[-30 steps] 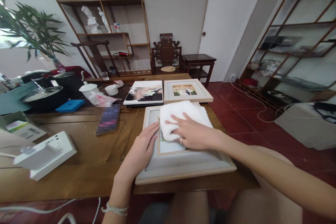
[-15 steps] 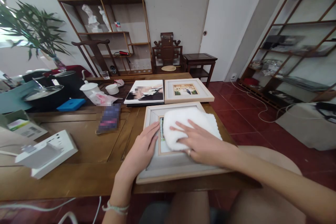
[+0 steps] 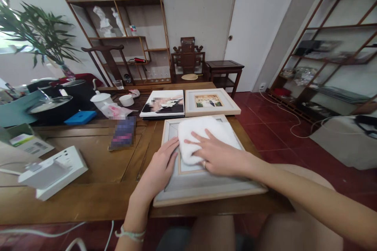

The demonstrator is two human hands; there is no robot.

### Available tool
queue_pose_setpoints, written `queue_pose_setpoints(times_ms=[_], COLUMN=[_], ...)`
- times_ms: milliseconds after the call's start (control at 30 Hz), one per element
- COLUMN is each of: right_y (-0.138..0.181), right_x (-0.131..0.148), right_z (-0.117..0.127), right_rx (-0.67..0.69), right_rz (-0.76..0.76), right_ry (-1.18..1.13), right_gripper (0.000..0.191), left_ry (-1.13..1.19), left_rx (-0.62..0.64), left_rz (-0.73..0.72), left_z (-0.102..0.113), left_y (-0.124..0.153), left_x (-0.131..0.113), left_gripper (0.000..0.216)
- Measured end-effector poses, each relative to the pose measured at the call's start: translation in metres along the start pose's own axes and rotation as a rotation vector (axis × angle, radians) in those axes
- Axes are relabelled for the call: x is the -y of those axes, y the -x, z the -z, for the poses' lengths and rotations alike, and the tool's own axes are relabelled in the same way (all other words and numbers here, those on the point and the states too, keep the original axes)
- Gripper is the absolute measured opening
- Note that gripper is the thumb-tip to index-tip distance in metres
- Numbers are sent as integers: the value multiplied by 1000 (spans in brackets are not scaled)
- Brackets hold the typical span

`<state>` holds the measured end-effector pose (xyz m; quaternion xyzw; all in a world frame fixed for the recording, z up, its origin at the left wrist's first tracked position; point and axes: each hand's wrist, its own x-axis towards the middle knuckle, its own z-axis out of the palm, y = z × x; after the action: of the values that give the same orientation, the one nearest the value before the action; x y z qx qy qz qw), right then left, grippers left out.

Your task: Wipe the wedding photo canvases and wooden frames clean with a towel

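A large pale picture frame (image 3: 203, 186) lies flat on the wooden table (image 3: 88, 172) in front of me. My right hand (image 3: 219, 155) presses a white folded towel (image 3: 203, 135) down on the frame's glass, fingers spread flat over the cloth. My left hand (image 3: 159, 168) rests flat on the frame's left border, fingers stretched out and holding it steady. The towel hides most of the picture inside the frame.
Two more framed pictures (image 3: 210, 101) (image 3: 163, 104) lie beyond the big frame. A white power strip box (image 3: 54, 170), a blue pad (image 3: 80, 117), a white pot (image 3: 100, 100), cups and dark pans stand on the left. Wooden shelves, a chair and cables surround the table.
My right hand slid the towel to the right across the glass, then back to the left. My left hand stayed on the frame's left border.
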<state>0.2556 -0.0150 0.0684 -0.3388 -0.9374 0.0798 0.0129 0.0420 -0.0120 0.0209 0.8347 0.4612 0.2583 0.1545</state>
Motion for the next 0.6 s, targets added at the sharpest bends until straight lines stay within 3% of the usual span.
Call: queue_pose_setpoints(times_ms=[167,300,400,600], right_y=[45,52,40,5], right_x=[50,61,47,-14], right_z=[19,20,7,-13], right_rx=[75,82,37,-149], right_rz=[74,92,35,-180], right_ry=[-154,-203,-177,37], right_gripper=[31,31,35,42], left_ry=[7,3,12,47], left_rx=[-1,8,12,-6], left_rz=[-4,9,11,13], left_z=[-2,-1,-1,1], left_y=[0,1,1,1], left_x=[1,2,1,-2], left_gripper=[40,41,41,40])
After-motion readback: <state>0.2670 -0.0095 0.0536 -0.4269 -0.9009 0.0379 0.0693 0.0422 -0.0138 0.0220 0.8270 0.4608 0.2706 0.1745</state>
